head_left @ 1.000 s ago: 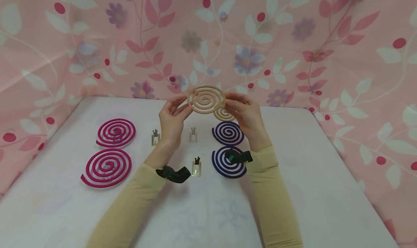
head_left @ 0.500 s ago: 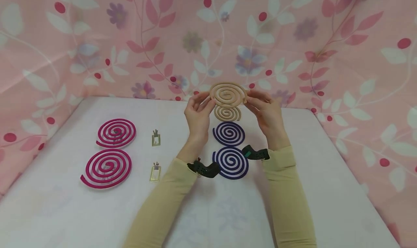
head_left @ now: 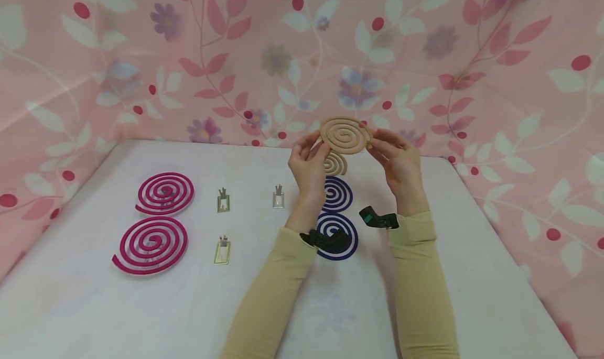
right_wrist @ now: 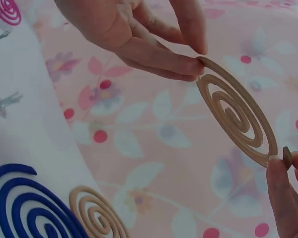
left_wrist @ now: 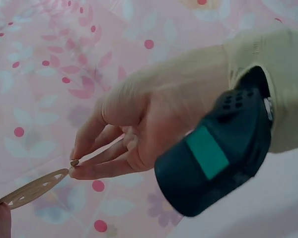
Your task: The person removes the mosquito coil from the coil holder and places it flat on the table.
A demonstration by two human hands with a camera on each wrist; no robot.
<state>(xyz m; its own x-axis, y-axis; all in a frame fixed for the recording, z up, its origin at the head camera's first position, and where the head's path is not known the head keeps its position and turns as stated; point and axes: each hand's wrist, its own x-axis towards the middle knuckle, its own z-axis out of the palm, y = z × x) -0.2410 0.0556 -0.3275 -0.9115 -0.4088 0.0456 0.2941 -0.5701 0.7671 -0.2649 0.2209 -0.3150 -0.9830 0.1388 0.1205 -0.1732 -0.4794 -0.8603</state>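
- Pinching opposite edges of a tan coil (head_left: 346,135): left hand (head_left: 308,166) and right hand (head_left: 401,164), coil raised between them.
- White tabletop (head_left: 118,312) below the grip; blue coils (head_left: 332,193) on it, pink coils (head_left: 165,192) farther left.
- Pink floral cloth (head_left: 278,81) behind the grip.

Tan spiral coil (head_left: 346,135): flat, thin, rounded outline, several turns; held aloft, face tilted toward head camera; opposite edges pinched between left hand (head_left: 309,165) and right hand (head_left: 402,165); outer tail end at right-hand fingertips.
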